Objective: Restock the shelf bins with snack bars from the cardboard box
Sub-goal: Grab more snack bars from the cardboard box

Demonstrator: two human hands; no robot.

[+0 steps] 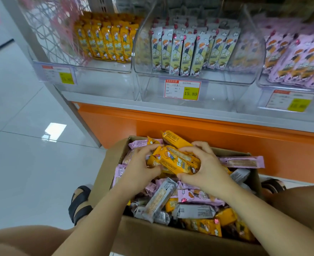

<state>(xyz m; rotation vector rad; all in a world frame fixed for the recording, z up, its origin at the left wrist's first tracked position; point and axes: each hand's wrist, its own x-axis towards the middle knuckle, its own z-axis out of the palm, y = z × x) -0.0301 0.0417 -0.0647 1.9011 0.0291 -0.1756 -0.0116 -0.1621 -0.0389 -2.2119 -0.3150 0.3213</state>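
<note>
Head view. The left hand [139, 169] and right hand [206, 172] both clasp a bundle of orange snack bars [174, 161] just above the cardboard box [152, 237], which is heaped with mixed flavours. Step in hand: gathering one flavour. The next move probably calls for lifting the bundle to the left clear bin [104, 68], which holds matching bars, and standing it upright.

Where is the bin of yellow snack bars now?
Head view, upper left: the yellow-bar bin sits on the shelf, left of the grey-bar bin.
</note>
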